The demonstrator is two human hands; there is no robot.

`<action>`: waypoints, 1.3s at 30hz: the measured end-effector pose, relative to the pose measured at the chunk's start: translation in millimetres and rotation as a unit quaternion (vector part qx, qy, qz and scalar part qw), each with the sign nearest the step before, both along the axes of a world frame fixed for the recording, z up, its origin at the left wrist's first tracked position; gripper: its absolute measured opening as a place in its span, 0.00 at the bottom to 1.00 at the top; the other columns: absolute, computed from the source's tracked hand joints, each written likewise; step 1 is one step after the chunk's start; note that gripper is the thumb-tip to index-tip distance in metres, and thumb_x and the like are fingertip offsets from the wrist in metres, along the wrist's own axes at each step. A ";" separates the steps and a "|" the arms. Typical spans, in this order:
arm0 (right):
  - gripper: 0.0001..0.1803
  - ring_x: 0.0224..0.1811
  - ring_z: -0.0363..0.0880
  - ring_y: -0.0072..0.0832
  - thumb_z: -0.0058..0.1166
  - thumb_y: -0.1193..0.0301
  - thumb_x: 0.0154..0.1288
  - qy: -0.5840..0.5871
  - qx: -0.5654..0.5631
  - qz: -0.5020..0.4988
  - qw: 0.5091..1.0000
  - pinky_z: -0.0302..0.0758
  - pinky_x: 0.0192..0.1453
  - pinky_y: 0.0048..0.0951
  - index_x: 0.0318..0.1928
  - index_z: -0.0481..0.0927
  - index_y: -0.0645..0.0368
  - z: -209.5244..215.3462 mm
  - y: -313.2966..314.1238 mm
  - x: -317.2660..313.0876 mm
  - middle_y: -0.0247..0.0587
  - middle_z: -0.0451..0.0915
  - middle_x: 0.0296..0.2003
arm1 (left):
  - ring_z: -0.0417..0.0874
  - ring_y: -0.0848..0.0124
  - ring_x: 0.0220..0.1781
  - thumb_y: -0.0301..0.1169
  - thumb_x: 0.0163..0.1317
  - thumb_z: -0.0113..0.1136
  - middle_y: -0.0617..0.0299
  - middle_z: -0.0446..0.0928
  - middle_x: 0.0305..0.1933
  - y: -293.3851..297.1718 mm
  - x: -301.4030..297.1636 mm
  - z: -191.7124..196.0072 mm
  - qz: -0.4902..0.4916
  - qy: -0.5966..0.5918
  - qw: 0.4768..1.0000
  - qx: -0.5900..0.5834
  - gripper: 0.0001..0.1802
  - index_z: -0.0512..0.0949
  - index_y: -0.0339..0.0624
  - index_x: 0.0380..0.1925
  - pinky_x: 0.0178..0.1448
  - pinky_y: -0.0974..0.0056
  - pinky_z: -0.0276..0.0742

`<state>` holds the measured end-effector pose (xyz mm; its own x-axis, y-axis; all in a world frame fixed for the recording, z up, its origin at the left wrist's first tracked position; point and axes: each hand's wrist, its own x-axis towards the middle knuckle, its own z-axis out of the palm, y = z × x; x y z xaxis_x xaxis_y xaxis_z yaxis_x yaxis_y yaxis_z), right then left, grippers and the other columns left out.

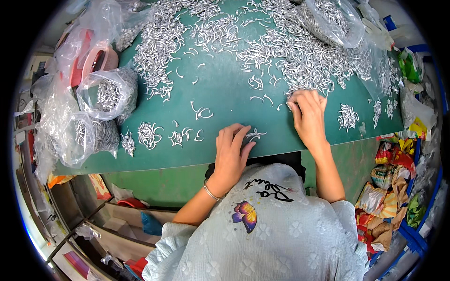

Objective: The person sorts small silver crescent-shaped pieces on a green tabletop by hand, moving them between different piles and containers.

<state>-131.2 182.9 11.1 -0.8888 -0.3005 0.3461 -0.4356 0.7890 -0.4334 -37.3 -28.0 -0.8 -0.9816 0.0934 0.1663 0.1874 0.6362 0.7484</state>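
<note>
My left hand (228,151) rests near the table's front edge, its fingers bent and the thumb apart from them. Beside its fingertips lies a small cluster of curved silver metal pieces (254,135). My right hand (308,117) reaches to the near edge of a broad heap of the same pieces (300,65). Its fingers are drawn together there, and whatever sits between the fingertips is hidden. A few loose curved pieces (267,99) lie just left of that hand.
Small piles (149,136) line the green table (225,93) at left, with another pile (348,116) at right. Clear bags of metal pieces (108,96) and a pink basket (105,57) stand on the left. A further bag (340,28) lies at the back right. Colourful packages (382,199) fill the right side below.
</note>
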 end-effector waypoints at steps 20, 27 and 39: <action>0.12 0.40 0.73 0.39 0.65 0.73 0.53 -0.057 -0.046 0.142 0.987 0.71 0.43 0.37 0.39 0.80 0.58 -16.2 7.0 56.3 0.41 0.73 0.39 | 0.75 0.51 0.50 0.19 0.58 0.62 0.47 0.72 0.50 -8.4 26.5 7.2 0.041 -0.062 0.996 0.048 0.20 0.75 0.35 0.52 0.55 0.56 0.73; 0.11 0.37 0.74 0.42 0.66 0.76 0.54 0.012 -0.042 -0.075 0.996 0.72 0.40 0.40 0.37 0.79 0.61 -22.9 79.0 67.5 0.43 0.74 0.37 | 0.76 0.52 0.51 0.18 0.58 0.62 0.48 0.73 0.48 3.0 18.9 7.4 0.019 -0.054 0.997 0.047 0.17 0.77 0.35 0.49 0.56 0.57 0.73; 0.13 0.46 0.71 0.43 0.65 0.73 0.56 0.102 0.040 -0.289 0.951 0.66 0.51 0.41 0.41 0.77 0.58 -16.7 94.2 49.5 0.44 0.74 0.44 | 0.76 0.52 0.51 0.17 0.57 0.62 0.50 0.74 0.49 21.8 -8.3 10.6 -0.018 0.018 1.000 -0.012 0.18 0.78 0.37 0.49 0.56 0.57 0.72</action>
